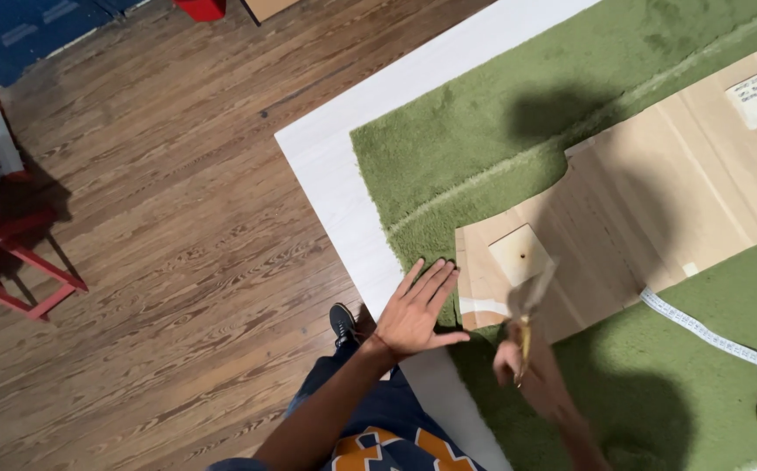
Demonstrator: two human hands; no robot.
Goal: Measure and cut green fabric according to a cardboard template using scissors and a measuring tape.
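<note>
Head view: left hand (415, 311) lies flat, fingers spread, pressing green carpet (448, 157) down so it stays put. Right hand (527, 366), blurry, grips gold scissors (528, 314) beside the cardboard pattern (657, 192).

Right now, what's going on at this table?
A person stands at a white table covered with green fabric. The left hand lies flat, fingers spread, pressing the fabric's edge beside a brown paper pattern. The right hand, blurred, holds scissors at the pattern's corner. A tape measure lies on the fabric to the right.
</note>
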